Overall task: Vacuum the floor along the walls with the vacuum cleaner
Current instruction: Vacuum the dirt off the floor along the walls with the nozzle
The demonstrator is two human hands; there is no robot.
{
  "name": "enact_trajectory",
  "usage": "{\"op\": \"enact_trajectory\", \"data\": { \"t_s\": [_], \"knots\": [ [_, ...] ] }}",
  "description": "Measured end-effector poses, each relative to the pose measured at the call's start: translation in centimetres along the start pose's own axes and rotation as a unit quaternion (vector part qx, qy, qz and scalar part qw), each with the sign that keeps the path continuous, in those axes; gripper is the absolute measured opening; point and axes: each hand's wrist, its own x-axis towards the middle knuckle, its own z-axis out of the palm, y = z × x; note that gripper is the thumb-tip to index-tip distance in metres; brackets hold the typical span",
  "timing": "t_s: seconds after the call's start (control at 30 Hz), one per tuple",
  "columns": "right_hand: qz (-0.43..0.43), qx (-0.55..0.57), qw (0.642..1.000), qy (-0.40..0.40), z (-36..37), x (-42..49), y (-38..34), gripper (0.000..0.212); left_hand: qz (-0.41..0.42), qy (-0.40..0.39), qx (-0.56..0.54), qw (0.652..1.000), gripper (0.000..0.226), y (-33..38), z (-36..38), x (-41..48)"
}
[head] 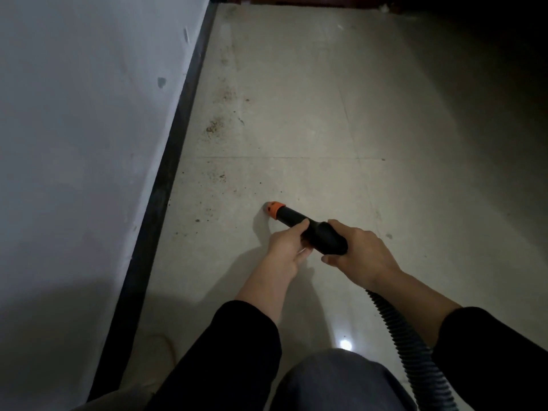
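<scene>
A pale grey wall point(74, 129) runs along the left, marked by a few small scuffs; a black baseboard point(175, 149) lines its foot; the floor point(326, 114) is light beige tile with thin grout lines; brown dirt point(212, 127) lies scattered near the baseboard; the far right sinks into shadow; a bright reflection point(345, 344) glints on the tile.

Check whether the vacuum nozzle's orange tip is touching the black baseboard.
Apart. The head view shows a strip of speckled floor between the nozzle's orange tip and the black baseboard.
</scene>
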Motion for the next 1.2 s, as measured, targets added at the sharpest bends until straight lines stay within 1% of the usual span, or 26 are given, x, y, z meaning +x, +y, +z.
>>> {"op": "enact_trajectory", "data": {
  "t_s": [0.27, 0.6, 0.9, 1.03, 1.2],
  "knots": [
    [0.025, -0.015, 0.999, 0.024, -0.4, 0.8, 0.3, 0.05, -0.011, -0.04, -0.003, 0.999, 0.037, 0.4, 1.0, 1.7],
    [0.056, -0.021, 0.998, 0.037, -0.8, 1.8, 0.7, 0.044, -0.034, -0.07, -0.028, 0.997, 0.033, 1.0, 2.3, 2.7],
    [0.098, -0.024, 0.994, 0.047, -1.8, 0.2, 2.4, 0.041, -0.063, -0.116, -0.016, 0.991, 0.029, -0.2, 4.2, 2.1],
    [0.105, -0.02, 0.993, 0.046, -2.2, -0.3, 3.2, 0.044, -0.074, -0.114, -0.011, 0.991, 0.033, -0.7, 4.8, 1.9],
    [0.087, 0.004, 0.996, 0.03, -2.8, 0.6, 2.5, 0.045, -0.062, -0.09, -0.029, 0.994, 0.037, 0.0, 4.4, 2.3]
  ]
}}
